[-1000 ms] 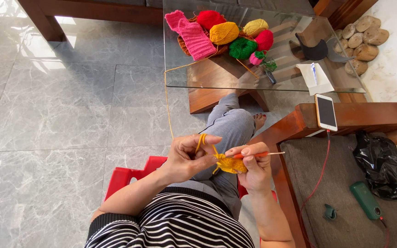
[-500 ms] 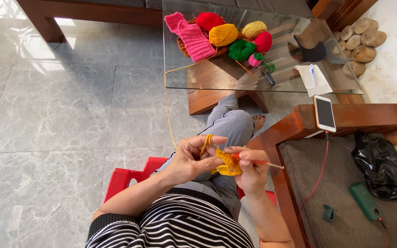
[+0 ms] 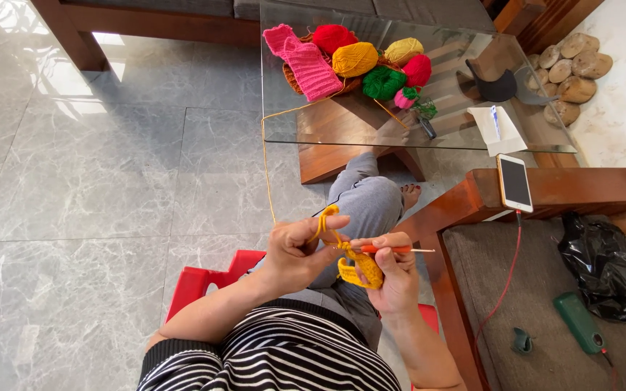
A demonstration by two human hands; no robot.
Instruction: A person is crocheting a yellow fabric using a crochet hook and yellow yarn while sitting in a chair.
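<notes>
One crochet hook point(image 3: 394, 249) was pinched by right hand point(image 3: 398, 279) fingers; yellow strand point(image 3: 325, 218) was looped over left hand point(image 3: 297, 253) fingers, one yellow piece point(image 3: 360, 271) between. Six yarn balls point(image 3: 355, 59) were counted on glass counter point(image 3: 342, 130).

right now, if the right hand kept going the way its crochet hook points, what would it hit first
The right hand aims the crochet hook toward the wooden armrest of the sofa, so that probably comes first, though depth is unclear and the hook may pass above it.

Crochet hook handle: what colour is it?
Orange-red; the hook in the right hand shows best in the head view.
</notes>
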